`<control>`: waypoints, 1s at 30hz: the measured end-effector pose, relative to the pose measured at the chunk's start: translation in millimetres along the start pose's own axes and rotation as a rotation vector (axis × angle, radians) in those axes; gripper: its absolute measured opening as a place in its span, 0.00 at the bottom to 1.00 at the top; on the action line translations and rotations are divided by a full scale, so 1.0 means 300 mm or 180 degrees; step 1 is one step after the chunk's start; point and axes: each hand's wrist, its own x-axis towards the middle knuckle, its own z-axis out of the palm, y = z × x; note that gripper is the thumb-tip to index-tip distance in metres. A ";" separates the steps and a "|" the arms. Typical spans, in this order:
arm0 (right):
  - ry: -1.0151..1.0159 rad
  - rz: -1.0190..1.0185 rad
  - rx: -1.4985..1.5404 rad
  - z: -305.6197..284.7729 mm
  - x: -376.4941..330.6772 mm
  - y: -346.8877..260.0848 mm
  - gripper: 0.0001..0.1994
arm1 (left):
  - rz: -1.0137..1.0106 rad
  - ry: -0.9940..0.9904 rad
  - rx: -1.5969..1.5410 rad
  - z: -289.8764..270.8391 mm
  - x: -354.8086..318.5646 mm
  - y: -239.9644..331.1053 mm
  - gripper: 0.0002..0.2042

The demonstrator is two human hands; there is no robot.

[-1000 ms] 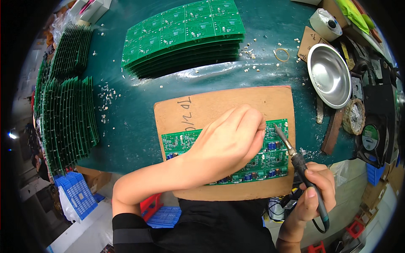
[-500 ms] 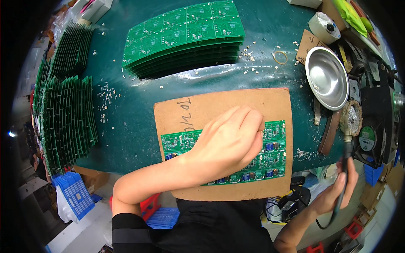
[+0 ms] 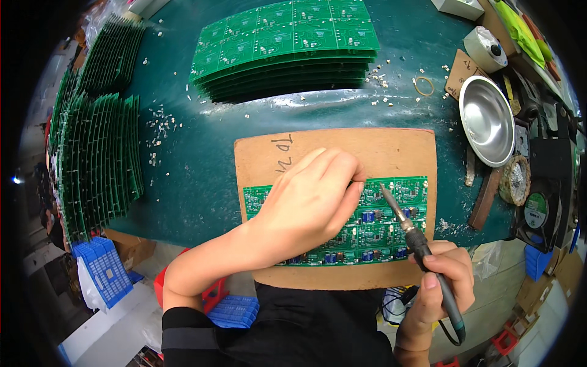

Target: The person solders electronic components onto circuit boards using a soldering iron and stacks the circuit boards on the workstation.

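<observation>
Bare right hand (image 3: 445, 282): with fingers curled pen-like round a slim grey-handled soldering iron (image 3: 417, 241); grip lightly for steadiness.
Green rectangular circuit panel (image 3: 367, 235): under the left fingers, ahead-left of the right; best held flat on the tan rectangular board (image 3: 367, 144), with blue cylindrical parts (image 3: 369, 216) spared the heat.
Bare left hand (image 3: 312, 199): with fingertips drawn narrow; holding what, cannot tell.
Tapered metal tip (image 3: 385, 192): just beside the left fingertips; touch briefly, clear of skin.
Tall stack of green circuit boards (image 3: 287, 43): beyond the left fingers.
</observation>
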 end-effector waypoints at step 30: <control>-0.1282 -0.0491 -0.0015 0.253 -0.200 -0.148 0.12 | 0.0297 0.0395 -0.0298 -0.220 -0.426 -0.165 0.07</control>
